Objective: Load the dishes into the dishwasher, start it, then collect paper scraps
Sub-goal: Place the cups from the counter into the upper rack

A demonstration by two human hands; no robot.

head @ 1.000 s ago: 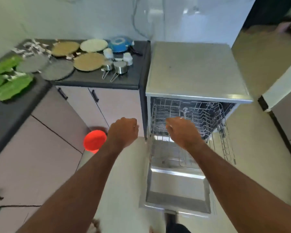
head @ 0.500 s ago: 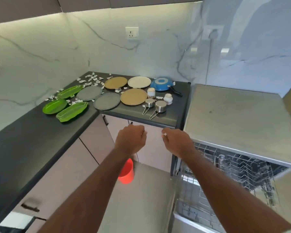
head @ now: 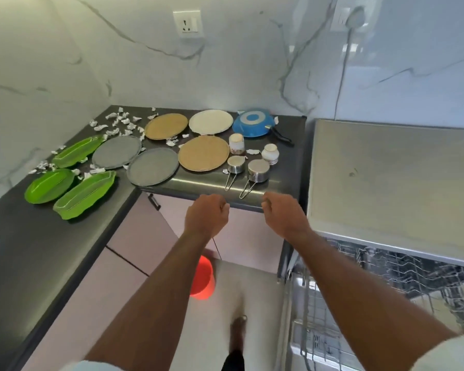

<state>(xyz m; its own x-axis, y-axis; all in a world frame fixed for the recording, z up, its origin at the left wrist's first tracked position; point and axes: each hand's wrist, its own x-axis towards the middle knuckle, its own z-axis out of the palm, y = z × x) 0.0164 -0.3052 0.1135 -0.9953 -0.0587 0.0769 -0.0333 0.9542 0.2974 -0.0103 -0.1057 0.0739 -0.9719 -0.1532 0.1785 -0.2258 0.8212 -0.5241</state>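
A: Hands first. Left hand [head: 206, 216] and right hand [head: 284, 217] are both out front, just short of the counter [head: 279, 180] edge, near each other but apart.

B: Grip?

A: Both loosely curled, fingers folded in, narrow grip, holding nothing. Neither touches a dish.

B: Dishes?

A: All on the counter. Two metal cups [head: 258, 170] with wire handles sit nearest the hands. Behind them two small white jars [head: 236, 143], a tan plate [head: 203, 153], another tan plate [head: 166, 126], a cream plate [head: 211, 122], and a blue pan [head: 253, 126] upside down at the back. Two grey plates [head: 152, 166] left of those, three green leaf-shaped trays [head: 85, 194] further left around the corner.

B: Scraps?

A: Paper scraps [head: 121, 121] are scattered in the back corner, a few among the plates and trays.

B: Dishwasher?

A: Dishwasher [head: 386, 180] stands right of the counter, door open, wire rack [head: 402, 271] pulled out. Can't tell if anything's in it. Red bucket [head: 203, 280] on the floor under the left forearm.
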